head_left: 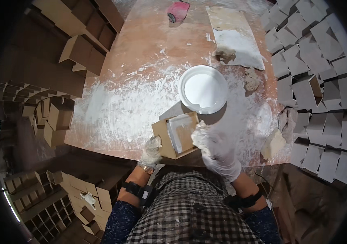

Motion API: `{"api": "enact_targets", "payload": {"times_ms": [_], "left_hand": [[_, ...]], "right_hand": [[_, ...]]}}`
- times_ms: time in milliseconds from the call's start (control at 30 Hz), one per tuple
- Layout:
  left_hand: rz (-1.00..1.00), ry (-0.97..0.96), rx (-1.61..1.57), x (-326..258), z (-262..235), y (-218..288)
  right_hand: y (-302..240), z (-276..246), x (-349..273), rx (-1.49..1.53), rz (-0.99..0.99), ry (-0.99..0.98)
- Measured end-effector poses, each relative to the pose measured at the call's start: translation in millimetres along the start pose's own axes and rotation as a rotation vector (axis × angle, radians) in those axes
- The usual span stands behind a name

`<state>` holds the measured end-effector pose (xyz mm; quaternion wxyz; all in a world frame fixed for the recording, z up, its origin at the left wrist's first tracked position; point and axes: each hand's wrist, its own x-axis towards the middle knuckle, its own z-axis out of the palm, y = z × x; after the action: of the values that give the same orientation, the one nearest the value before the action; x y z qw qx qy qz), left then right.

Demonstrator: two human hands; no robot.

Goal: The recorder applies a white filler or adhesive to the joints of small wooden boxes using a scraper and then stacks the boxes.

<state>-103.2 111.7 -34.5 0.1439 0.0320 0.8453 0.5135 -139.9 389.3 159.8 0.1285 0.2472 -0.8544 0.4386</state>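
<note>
A small brown open-topped box [164,135] stands tilted at the table's near edge, with wet white paint smeared on its inside. My left hand [152,151], in a knitted glove, grips the box by its left wall. At its right wall is my right hand [222,152], in a thin see-through glove smeared white. The fingers of that hand are closed around a white-coated lump, too covered to tell its kind. Just beyond the box sits a round white basin [185,98] holding white paint [204,90].
The paint-streaked table [141,53] carries a pink cloth [177,11], a white-smeared board [238,40] and a yellowish sponge piece [274,145]. White boxes [328,38] are stacked on the right. Brown boxes [85,53] stand on the left, with more [55,207] below.
</note>
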Motion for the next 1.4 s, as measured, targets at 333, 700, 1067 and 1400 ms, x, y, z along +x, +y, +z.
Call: {"api": "enact_targets", "payload": {"times_ms": [333,700,1067,1400], "left_hand": [[-0.417,-0.048,-1.492,9.9,-7.0,40.9],[-0.427,-0.077,-1.463,19.6,-9.2,27.8],[-0.432,-0.057,-1.318,17.9,-11.7,24.9],[-0.460,-0.053,-1.341,17.0,-3.4,23.3]], "right_hand": [[-19.5,26.5,3.8,-0.016,-0.029,-0.327],[9.8,31.2,-7.7,-0.686,0.033,-0.211],[-19.4,61.4,0.9,-0.218,0.170,0.018],[-7.6,36.5,7.8,-0.432,0.301,-0.197]]}}
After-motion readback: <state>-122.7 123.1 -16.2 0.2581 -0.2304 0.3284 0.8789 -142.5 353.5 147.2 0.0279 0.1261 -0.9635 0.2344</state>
